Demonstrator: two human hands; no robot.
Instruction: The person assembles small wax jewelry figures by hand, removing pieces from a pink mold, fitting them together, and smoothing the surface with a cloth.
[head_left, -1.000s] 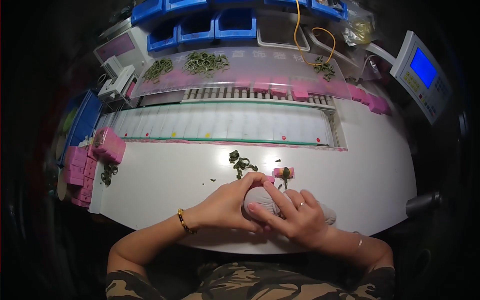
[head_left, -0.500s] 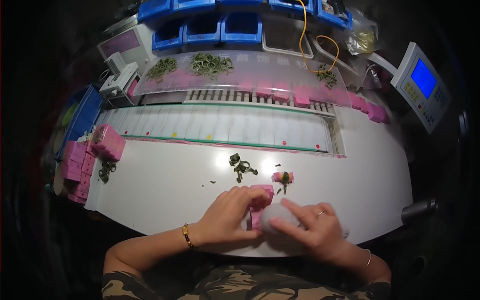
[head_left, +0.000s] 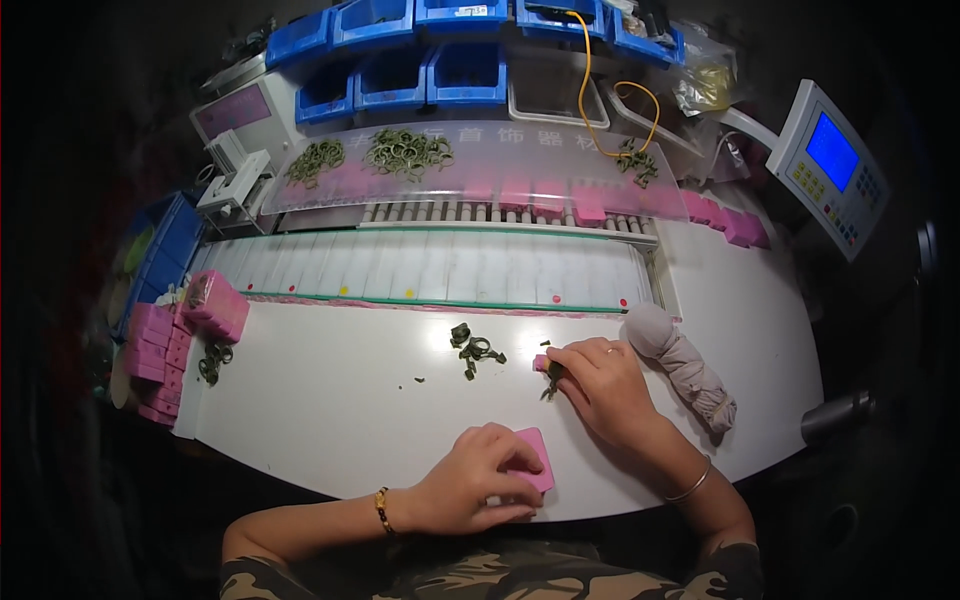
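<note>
Near the front edge of the white table, my left hand [head_left: 485,478] has its fingers curled over a flat pink block [head_left: 534,462]. My right hand [head_left: 600,385] reaches farther out, its fingers closed over a small pink-and-yellow piece [head_left: 541,362] with dark green bits [head_left: 549,393] beside it. The fingers partly cover that piece, so what they pinch is hidden. Right of this hand lies a greyish cloth pouch [head_left: 685,360], round at one end and twisted along its length. Loose green ring-shaped pieces [head_left: 474,350] lie left of my right hand.
Pink blocks [head_left: 160,345] are stacked at the left edge beside a blue bin [head_left: 160,255]. Beyond the long white panel [head_left: 430,265], a clear shelf [head_left: 480,190] bears green ring piles [head_left: 405,153]. A control panel [head_left: 832,165] stands at right; blue bins [head_left: 467,75] line the back.
My right hand has let go of the cloth pouch, which now lies to the right, and has moved outward to the small pink-and-yellow piece. The pink block under my left hand now lies flat.
</note>
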